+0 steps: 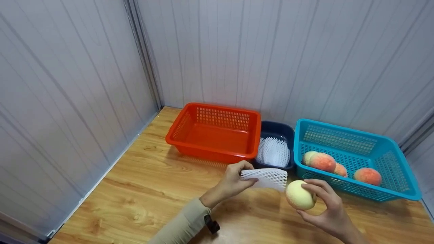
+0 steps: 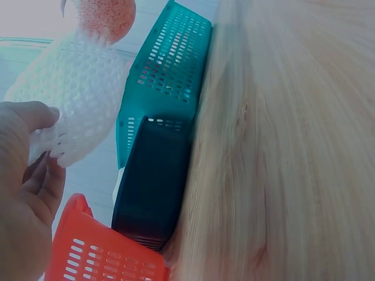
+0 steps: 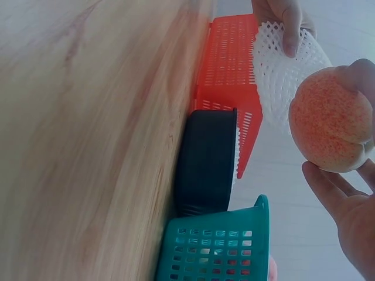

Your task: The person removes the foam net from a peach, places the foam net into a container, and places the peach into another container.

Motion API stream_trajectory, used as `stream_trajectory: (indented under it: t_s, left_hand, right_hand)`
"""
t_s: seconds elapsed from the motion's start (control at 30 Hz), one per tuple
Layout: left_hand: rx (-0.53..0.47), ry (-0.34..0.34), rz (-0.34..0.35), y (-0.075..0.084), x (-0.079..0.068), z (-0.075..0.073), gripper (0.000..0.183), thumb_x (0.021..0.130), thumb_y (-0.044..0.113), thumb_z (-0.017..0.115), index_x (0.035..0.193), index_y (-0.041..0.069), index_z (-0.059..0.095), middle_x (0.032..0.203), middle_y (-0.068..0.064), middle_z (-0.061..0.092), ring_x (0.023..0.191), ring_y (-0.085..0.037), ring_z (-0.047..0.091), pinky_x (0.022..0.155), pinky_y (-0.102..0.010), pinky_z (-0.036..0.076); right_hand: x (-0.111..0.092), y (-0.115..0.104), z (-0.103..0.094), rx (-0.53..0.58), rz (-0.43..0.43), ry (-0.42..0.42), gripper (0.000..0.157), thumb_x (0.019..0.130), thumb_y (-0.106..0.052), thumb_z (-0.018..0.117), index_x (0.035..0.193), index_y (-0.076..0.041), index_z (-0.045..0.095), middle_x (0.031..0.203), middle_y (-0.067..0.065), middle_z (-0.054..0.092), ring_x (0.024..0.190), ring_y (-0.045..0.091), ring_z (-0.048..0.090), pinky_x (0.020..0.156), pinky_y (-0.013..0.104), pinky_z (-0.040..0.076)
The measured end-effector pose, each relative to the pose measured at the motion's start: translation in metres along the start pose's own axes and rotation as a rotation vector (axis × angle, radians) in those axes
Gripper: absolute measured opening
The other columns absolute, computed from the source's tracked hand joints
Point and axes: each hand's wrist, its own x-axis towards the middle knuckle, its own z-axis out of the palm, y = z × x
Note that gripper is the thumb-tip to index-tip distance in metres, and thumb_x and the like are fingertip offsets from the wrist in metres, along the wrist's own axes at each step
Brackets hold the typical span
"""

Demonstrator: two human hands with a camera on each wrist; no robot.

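Note:
A white foam net sleeve [image 1: 268, 179] is pinched at its left end between the thumb and fingers of my left hand [image 1: 234, 181]. My right hand [image 1: 327, 206] grips a peach [image 1: 300, 195], pale yellow on the side facing the head camera and pinkish orange in the right wrist view [image 3: 328, 120]. The peach is held at the free right end of the sleeve; in the right wrist view it overlaps the net's edge, and I cannot tell whether it touches. Both hands are raised above the table, in front of the baskets.
At the back left stands a red-orange basket [image 1: 212, 154]. Beside it, a dark blue bin [image 1: 276, 126] holds more white foam nets [image 1: 275, 152]. To the right, a teal basket [image 1: 346, 130] contains several peaches [image 1: 322, 162]. Walls [image 1: 217, 51] rise behind the wooden table [image 1: 135, 193].

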Motion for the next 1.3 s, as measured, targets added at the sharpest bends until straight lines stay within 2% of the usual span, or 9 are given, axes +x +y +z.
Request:
stream_trajectory:
  t_s: [0.17, 0.3, 0.47, 0.57, 0.7, 0.83, 0.93, 1.1, 1.3]
  left_hand:
    - [0.017, 0.044, 0.046, -0.002, 0.000, 0.001, 0.023, 0.072, -0.011, 0.079, 0.085, -0.002, 0.062, 0.078, -0.010, 0.063, 0.070, -0.013, 0.053, 0.062, -0.016, 0.046]
    - [0.018, 0.070, 0.088, -0.004, 0.003, 0.003, 0.021, 0.072, -0.012, 0.078, 0.082, -0.002, 0.063, 0.076, -0.010, 0.062, 0.069, -0.014, 0.054, 0.062, -0.018, 0.045]
    - [0.040, 0.147, 0.140, -0.008, 0.012, 0.006, 0.021, 0.070, -0.013, 0.077, 0.080, -0.001, 0.064, 0.075, -0.009, 0.062, 0.068, -0.015, 0.054, 0.061, -0.017, 0.044]
    - [0.074, 0.196, 0.179, -0.019, 0.019, 0.012, 0.023, 0.068, -0.014, 0.078, 0.080, 0.001, 0.065, 0.075, -0.007, 0.062, 0.066, -0.015, 0.053, 0.060, -0.014, 0.040]
    - [0.101, 0.244, 0.174, -0.036, 0.027, 0.021, 0.023, 0.069, -0.011, 0.079, 0.081, 0.004, 0.066, 0.077, -0.005, 0.063, 0.065, -0.014, 0.052, 0.058, -0.012, 0.039]
    - [0.148, 0.240, 0.158, -0.042, 0.037, 0.026, 0.020, 0.072, -0.006, 0.077, 0.084, 0.006, 0.066, 0.082, -0.002, 0.062, 0.068, -0.009, 0.052, 0.058, -0.014, 0.042]
    - [0.253, 0.203, 0.191, -0.042, 0.043, 0.027, 0.020, 0.073, -0.005, 0.076, 0.086, 0.007, 0.065, 0.084, -0.001, 0.059, 0.070, -0.009, 0.052, 0.061, -0.013, 0.044]
    - [0.521, 0.149, 0.265, -0.045, 0.052, 0.032, 0.019, 0.073, 0.000, 0.076, 0.086, 0.009, 0.065, 0.085, -0.002, 0.059, 0.076, -0.014, 0.057, 0.073, -0.016, 0.048]
    - [0.756, 0.129, 0.319, -0.056, 0.068, 0.046, 0.016, 0.072, 0.002, 0.074, 0.084, 0.011, 0.069, 0.080, -0.001, 0.060, 0.072, -0.016, 0.058, 0.069, -0.019, 0.049]
  right_hand:
    - [0.001, -0.002, 0.000, 0.008, -0.020, 0.004, 0.078, 0.037, 0.009, 0.090, 0.111, 0.005, 0.065, 0.111, 0.026, 0.059, 0.105, 0.022, 0.056, 0.087, 0.013, 0.043]
    - [-0.003, -0.002, 0.000, -0.002, 0.036, -0.006, 0.077, 0.039, 0.009, 0.092, 0.111, 0.003, 0.066, 0.112, 0.023, 0.059, 0.105, 0.018, 0.055, 0.083, 0.012, 0.045]
    - [-0.004, -0.002, 0.001, 0.006, 0.069, -0.017, 0.076, 0.041, 0.010, 0.092, 0.112, 0.002, 0.065, 0.113, 0.023, 0.058, 0.106, 0.016, 0.055, 0.079, 0.012, 0.047]
    - [-0.002, -0.001, 0.000, 0.004, 0.059, -0.016, 0.076, 0.041, 0.009, 0.092, 0.112, 0.002, 0.065, 0.114, 0.023, 0.058, 0.105, 0.016, 0.055, 0.078, 0.012, 0.047]
    - [-0.002, -0.001, -0.002, 0.005, 0.065, -0.020, 0.077, 0.041, 0.010, 0.092, 0.113, 0.001, 0.065, 0.114, 0.023, 0.058, 0.106, 0.015, 0.055, 0.078, 0.011, 0.047]
    - [-0.004, 0.000, -0.003, 0.022, 0.070, -0.021, 0.077, 0.041, 0.012, 0.091, 0.113, 0.002, 0.065, 0.114, 0.024, 0.058, 0.107, 0.015, 0.055, 0.079, 0.012, 0.048]
    - [-0.005, 0.003, -0.001, 0.036, 0.063, -0.024, 0.077, 0.042, 0.012, 0.091, 0.114, 0.003, 0.065, 0.114, 0.024, 0.057, 0.107, 0.016, 0.055, 0.079, 0.014, 0.049]
    - [-0.008, 0.003, 0.001, 0.054, 0.051, -0.013, 0.077, 0.041, 0.014, 0.090, 0.113, 0.005, 0.064, 0.113, 0.025, 0.057, 0.107, 0.016, 0.056, 0.078, 0.014, 0.050]
    - [-0.011, 0.001, 0.000, 0.041, 0.085, -0.024, 0.076, 0.042, 0.013, 0.091, 0.113, 0.003, 0.065, 0.113, 0.025, 0.057, 0.107, 0.014, 0.056, 0.077, 0.014, 0.049]
